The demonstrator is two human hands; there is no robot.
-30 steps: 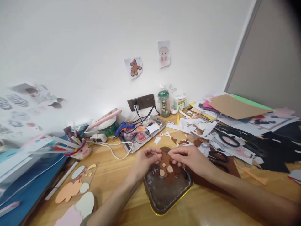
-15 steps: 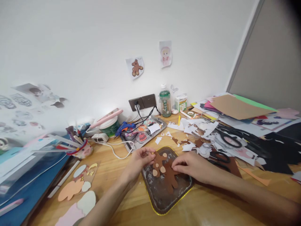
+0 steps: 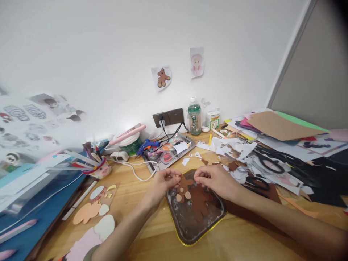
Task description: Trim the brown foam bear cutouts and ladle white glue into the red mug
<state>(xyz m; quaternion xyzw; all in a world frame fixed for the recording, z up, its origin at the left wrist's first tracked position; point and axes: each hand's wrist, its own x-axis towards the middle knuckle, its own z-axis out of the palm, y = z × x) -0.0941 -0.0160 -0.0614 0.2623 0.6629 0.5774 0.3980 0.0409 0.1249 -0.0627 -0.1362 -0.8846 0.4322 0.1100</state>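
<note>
Left hand [image 3: 165, 181]: we see fingertips pinching the far-left edge of the patched bear cutout [image 3: 184, 184].
Right hand [image 3: 217, 179]: fingertips drawn together just right of that cutout; we cannot tell whether they grip anything.
Patched bear cutout: between the two hands, right of and nearer than the left pinch, over the far part of the dark tray [image 3: 190, 230].
Plain brown shape [image 3: 199, 206]: we note it in the tray, nearer than the right fingertips.
</note>
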